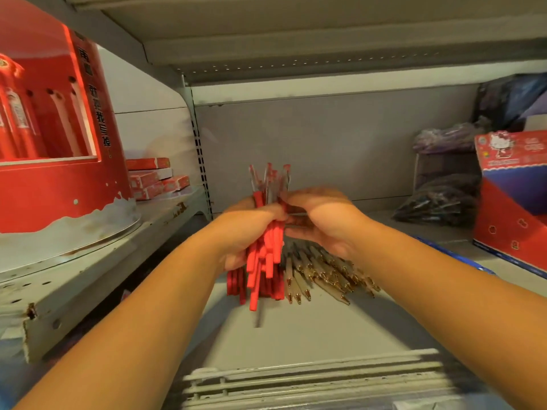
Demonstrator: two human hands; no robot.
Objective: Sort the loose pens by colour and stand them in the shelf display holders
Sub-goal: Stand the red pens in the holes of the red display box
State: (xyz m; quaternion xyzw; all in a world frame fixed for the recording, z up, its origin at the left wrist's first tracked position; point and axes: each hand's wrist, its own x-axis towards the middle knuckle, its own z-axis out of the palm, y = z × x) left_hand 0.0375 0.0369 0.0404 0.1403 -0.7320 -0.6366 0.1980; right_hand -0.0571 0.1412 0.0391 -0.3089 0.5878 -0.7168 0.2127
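My left hand (245,232) grips a thick bundle of red pens (266,255) upright above the shelf, red caps pointing down and clear barrels sticking up. My right hand (319,220) is at the bundle's right side, its fingers curled against the pens. Below the hands, a pile of uncapped clear pens with gold tips (328,276) lies on the grey shelf floor (310,329). More red pens (236,282) lie on the shelf behind the hanging caps. A red display holder (59,179) with pen slots stands on the left shelf.
Small red boxes (154,179) are stacked beside the red holder. At the right stand a red cartoon-printed display box (515,202), dark bagged pens (441,202) and purple bags (444,137). A blue pen (455,253) lies near the box. A white rail (310,377) runs along the shelf's front edge.
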